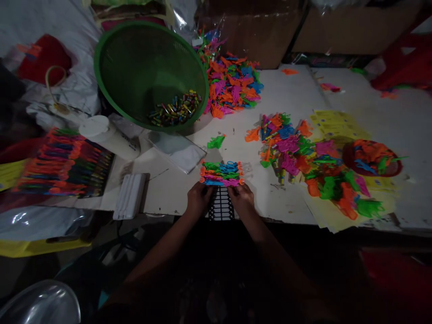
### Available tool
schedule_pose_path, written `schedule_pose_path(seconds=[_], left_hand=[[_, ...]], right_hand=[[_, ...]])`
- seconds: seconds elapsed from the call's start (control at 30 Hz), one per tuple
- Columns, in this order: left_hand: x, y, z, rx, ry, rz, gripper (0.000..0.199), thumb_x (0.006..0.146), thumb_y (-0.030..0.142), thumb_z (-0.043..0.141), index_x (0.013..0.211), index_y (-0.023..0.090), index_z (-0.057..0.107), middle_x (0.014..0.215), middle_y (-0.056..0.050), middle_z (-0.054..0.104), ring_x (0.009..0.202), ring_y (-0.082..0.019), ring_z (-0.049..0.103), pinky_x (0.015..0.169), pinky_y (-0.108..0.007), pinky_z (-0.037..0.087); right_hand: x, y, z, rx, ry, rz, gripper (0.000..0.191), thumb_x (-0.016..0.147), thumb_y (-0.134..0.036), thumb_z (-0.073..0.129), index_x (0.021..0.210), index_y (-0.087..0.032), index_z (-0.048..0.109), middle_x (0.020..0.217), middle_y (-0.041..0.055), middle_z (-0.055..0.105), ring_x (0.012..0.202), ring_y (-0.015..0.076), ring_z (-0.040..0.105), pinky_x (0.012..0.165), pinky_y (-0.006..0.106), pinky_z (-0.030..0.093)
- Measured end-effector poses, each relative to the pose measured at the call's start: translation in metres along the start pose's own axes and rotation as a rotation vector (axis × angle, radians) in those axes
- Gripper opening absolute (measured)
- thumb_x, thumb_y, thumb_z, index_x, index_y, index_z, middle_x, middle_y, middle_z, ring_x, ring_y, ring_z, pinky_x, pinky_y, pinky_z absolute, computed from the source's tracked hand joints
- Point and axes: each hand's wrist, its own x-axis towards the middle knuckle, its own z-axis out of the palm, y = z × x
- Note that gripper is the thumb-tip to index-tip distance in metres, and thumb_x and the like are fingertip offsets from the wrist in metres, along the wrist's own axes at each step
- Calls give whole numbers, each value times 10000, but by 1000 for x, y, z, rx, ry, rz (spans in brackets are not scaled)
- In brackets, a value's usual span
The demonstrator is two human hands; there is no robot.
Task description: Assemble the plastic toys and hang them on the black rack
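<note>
A black slotted rack [221, 208] stands at the table's near edge, straight in front of me. Across its far part lie several bright plastic toys [221, 173] in close rows, orange, green, blue and pink. My left hand [200, 200] is at the rack's left side, its fingers closed at the end of the nearest row. On the opposite side my right hand [241, 200] mirrors it, thumb and fingers pinched together. What the fingertips grip is too small and dark to make out. A loose green toy [216, 141] lies just beyond the rack.
A green basin [101, 67] with small shiny cylinders [177, 110] leans at the back left, beside a toy heap [232, 85]. More toys [286, 144] and a red basket [391, 173] are at right. Left are a white power bank [130, 195], a white bottle [108, 137] and stacked toys [64, 166].
</note>
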Motion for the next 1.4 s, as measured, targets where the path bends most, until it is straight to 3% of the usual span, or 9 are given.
schedule_pose_path(seconds=[0.23,0.4,0.53,0.73,0.9,0.97,1.1,1.27,1.4], left_hand=[[-2,-3,-10,46,-20,-29,260,759,413,557,748,171,654,713,-46,663,652,-163,615,585,-241,442],[-23,7,-17,-8,-4,70,247,743,417,575,746,183,655,679,-32,660,601,-141,607,545,-219,442],[-33,37,-12,-274,-164,309,168,797,295,529,746,192,652,709,-32,672,652,-121,618,606,-206,464],[-30,59,-14,-475,-398,172,196,787,305,528,706,172,646,670,-25,670,605,-115,599,577,-204,451],[-22,74,6,-575,-655,-52,346,842,368,404,765,146,659,646,-19,653,573,-114,582,540,-210,452],[-20,83,15,-675,-606,-43,312,827,363,440,902,150,656,768,-28,674,671,-127,608,606,-222,478],[-24,90,10,-740,-442,151,216,778,322,550,872,178,679,877,-43,676,822,-155,615,735,-247,488],[-38,54,-23,-545,-206,258,196,792,275,522,887,212,682,888,-59,679,844,-156,625,744,-268,505],[-36,15,-38,-332,24,138,158,752,296,575,840,214,677,855,-46,688,785,-156,639,714,-275,515]], right_hand=[[10,17,-40,41,-234,52,234,801,-378,495,789,-196,640,762,34,663,701,147,605,651,239,465],[42,55,-94,-346,144,441,372,780,-442,515,989,-150,609,925,124,628,841,216,591,707,306,453],[67,64,-97,-589,-22,581,360,787,-371,511,1086,-187,592,1066,159,545,914,248,573,711,336,449],[34,64,-98,-485,-164,547,341,734,-376,548,1034,-239,636,954,103,547,735,193,584,644,320,456],[-16,44,-92,-59,126,256,242,758,-378,537,784,-186,683,835,67,566,741,163,563,656,291,467],[-28,26,-94,115,117,103,227,796,-340,506,803,-188,675,789,53,565,741,152,558,645,270,469],[-35,5,-108,266,-200,-120,206,831,-281,470,850,-218,665,843,51,603,801,147,577,678,255,479],[-21,36,-114,-85,-137,151,282,760,-418,557,871,-182,664,837,98,641,769,204,599,690,325,477],[-8,59,-106,-199,-89,306,271,672,-438,634,676,-168,653,665,82,633,664,218,593,648,353,470]])
